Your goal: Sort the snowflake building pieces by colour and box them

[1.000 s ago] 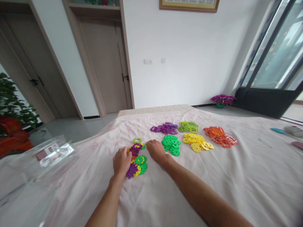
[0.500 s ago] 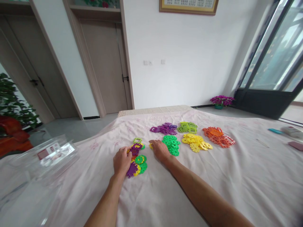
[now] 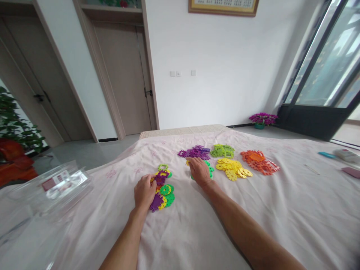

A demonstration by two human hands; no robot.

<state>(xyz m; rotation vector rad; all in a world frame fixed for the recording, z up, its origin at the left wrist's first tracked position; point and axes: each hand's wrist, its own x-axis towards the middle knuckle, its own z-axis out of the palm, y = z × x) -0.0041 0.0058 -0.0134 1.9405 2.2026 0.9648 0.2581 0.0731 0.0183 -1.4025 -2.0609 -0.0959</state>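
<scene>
Right hand (image 3: 199,170) farther right, bare cloth (image 3: 181,187) leftward

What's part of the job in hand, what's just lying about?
Job, apparently:
mixed pile at left hand
yellow piece in right hand
purple pile
light-green pile
green pile
yellow pile
orange pile

Lying about:
clear packaging
blue item
pink item
potted flowers

Single head-worn view, looking forward and down from near side of cloth-covered surface (image 3: 174,236); wide framing, forearms (image 3: 242,221) entering from bottom edge, left hand (image 3: 144,190) and right hand (image 3: 200,170) below mid-height; faces white wall (image 3: 219,82) beyond, taking in doors (image 3: 120,78) at left, glass panel (image 3: 323,78) at right
</scene>
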